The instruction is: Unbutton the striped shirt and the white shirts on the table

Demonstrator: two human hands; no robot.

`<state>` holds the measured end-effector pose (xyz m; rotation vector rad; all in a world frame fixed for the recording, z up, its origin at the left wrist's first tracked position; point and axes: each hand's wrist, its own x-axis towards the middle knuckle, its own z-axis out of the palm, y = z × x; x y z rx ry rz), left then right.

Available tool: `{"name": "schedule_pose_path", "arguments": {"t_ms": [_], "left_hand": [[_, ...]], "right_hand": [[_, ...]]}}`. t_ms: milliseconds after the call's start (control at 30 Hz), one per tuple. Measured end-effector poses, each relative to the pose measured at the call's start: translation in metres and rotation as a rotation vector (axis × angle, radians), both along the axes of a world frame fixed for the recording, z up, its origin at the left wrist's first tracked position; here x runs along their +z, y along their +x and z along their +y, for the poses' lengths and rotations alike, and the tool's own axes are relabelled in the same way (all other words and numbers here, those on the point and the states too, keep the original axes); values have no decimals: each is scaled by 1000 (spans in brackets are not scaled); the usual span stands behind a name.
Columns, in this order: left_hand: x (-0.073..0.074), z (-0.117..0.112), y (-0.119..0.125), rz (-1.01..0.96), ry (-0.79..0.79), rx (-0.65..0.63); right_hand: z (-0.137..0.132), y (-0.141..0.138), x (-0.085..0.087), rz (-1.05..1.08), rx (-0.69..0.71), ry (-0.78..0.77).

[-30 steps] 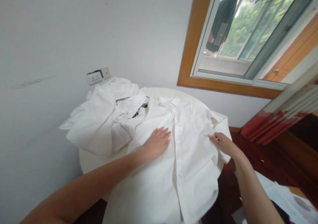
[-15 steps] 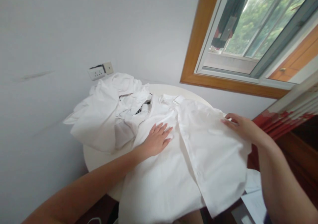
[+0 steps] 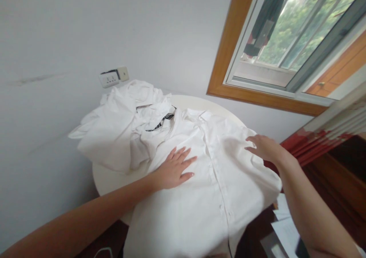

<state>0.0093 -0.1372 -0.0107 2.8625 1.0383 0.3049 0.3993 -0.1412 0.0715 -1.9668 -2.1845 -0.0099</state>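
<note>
- On the round table [image 3: 105, 178], a white shirt [image 3: 183, 208], laid with buttons [image 3: 220, 207] upward; collar [image 3: 197, 116] toward the far side, lower part reaching past the near edge.
- Under the left hand [image 3: 173, 170], the left half of the front; palm down with fingers spread — no cloth pinched, only a flat resting; almost in the same place as half a second ago.
- At the right edge of the shirt, the right hand [image 3: 264, 147]; with fingers curved and apart, nothing visibly gripped; cannot tell whether touching the cloth or just over it.
- Newly changed: the right front panel [image 3: 243, 179], pulled wide to the right half a second ago, now back toward the middle; between the front edges [image 3: 219, 189], a narrower gap — so, seemingly, a more even front, though with soft waves left near the right hand.
- On the left, beside the shirt, a crumpled white pile [image 3: 111, 124], with some dark striped cloth [image 3: 168, 116] at its right side; on the right, lower than the table, papers [image 3: 286, 231].
</note>
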Motion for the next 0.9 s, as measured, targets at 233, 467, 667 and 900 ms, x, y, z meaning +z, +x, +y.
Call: {"name": "schedule_pose_path", "arguments": {"t_ms": [233,467,667,900], "left_hand": [[0,-4,-9,-32,10,-54],[5,-13,-30,47,9,-104],[57,-18,8,266,-61,-52],[93,71,82,224,-123,464]], "right_hand": [[85,-109,-27,-204,162,-136],[91,-118,-93,-104,-35,-115],[65,-122,-97,-101,-23,-106],[43,-128,-98,-112,6,-95]]}}
